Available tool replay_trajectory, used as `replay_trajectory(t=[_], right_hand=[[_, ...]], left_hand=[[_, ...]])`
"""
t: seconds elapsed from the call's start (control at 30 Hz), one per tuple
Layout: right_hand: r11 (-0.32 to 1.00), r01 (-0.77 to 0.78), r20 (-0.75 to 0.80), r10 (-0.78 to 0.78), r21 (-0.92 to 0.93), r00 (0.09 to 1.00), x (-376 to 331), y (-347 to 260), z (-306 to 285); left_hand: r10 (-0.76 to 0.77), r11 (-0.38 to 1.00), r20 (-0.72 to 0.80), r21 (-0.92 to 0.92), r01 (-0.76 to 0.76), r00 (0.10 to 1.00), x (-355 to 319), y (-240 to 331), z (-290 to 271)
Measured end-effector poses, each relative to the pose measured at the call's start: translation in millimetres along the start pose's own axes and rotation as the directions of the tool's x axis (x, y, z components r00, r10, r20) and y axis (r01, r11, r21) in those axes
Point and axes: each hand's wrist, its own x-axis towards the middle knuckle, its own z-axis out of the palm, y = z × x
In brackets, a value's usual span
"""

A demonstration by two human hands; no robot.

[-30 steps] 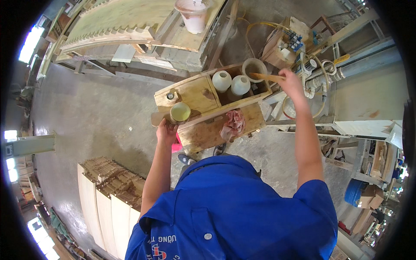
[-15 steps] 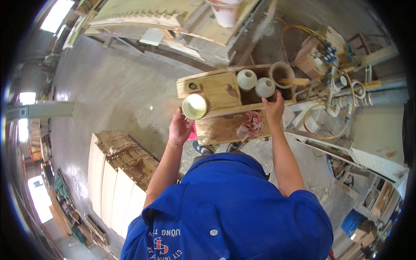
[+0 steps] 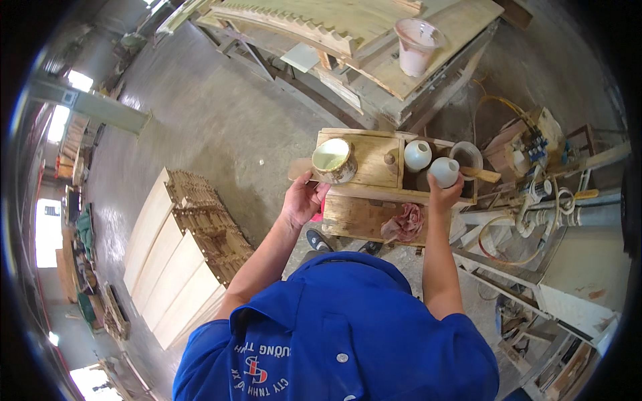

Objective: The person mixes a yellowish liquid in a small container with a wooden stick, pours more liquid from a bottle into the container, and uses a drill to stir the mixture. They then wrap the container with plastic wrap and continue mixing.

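Observation:
A wooden tool box (image 3: 366,175) stands in front of me on a wooden stand. A round bowl of pale liquid (image 3: 333,160) sits on its left corner. My left hand (image 3: 304,200) is closed against the bowl's near side, just below its rim. In the box's right compartment stand two white bottles. My right hand (image 3: 444,195) grips the nearer white bottle (image 3: 445,170) from below. The other white bottle (image 3: 417,155) stands beside it, untouched. A roll of tape (image 3: 467,156) with a wooden stick (image 3: 487,175) lies at the box's right end.
A pink rag (image 3: 404,224) hangs on the stand's front. Beyond lies a workbench (image 3: 401,73) with carved wooden pieces and a pink bucket (image 3: 416,45). Stacked pale boards (image 3: 170,260) rest on the concrete floor at left. Hoses and machine parts (image 3: 535,214) crowd the right.
My right hand came back from the tape roll at the box's right end and closed on the nearer white bottle. My left hand stayed at the bowl.

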Motion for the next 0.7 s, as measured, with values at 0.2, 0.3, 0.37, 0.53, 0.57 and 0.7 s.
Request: replay_trajectory(t=[0.2, 0.3, 0.37, 0.53, 0.57, 0.7], right_hand=[[0.867, 0.0, 0.048, -0.027, 0.499, 0.998, 33, -72, -43], [0.858, 0.104, -0.192, -0.007, 0.502, 0.981, 75, -113, -98], [0.492, 0.131, -0.071, -0.139, 0.861, 0.988, 107, -151, -141], [0.693, 0.194, 0.013, -0.282, 0.694, 0.959, 89, -158, -144], [0.762, 0.19, 0.045, -0.276, 0.619, 0.96, 82, -156, -144], [0.863, 0.112, 0.383, -0.33, 0.492, 0.863, 66, -172, -147]], left_hand=[[0.066, 0.996, -0.091, 0.064, -0.061, 0.994, -12, 7, -13], [0.111, 0.992, -0.03, 0.065, -0.109, 0.993, -13, 11, 1], [0.099, 0.994, 0.049, -0.042, -0.097, 0.994, -16, 17, 1], [0.086, 0.926, 0.133, -0.377, -0.03, 0.987, -4, 25, 20], [0.078, 0.9, 0.186, -0.435, 0.011, 0.979, -3, 25, 21], [0.053, 0.915, 0.328, -0.395, 0.086, 0.943, -7, 29, 16]])
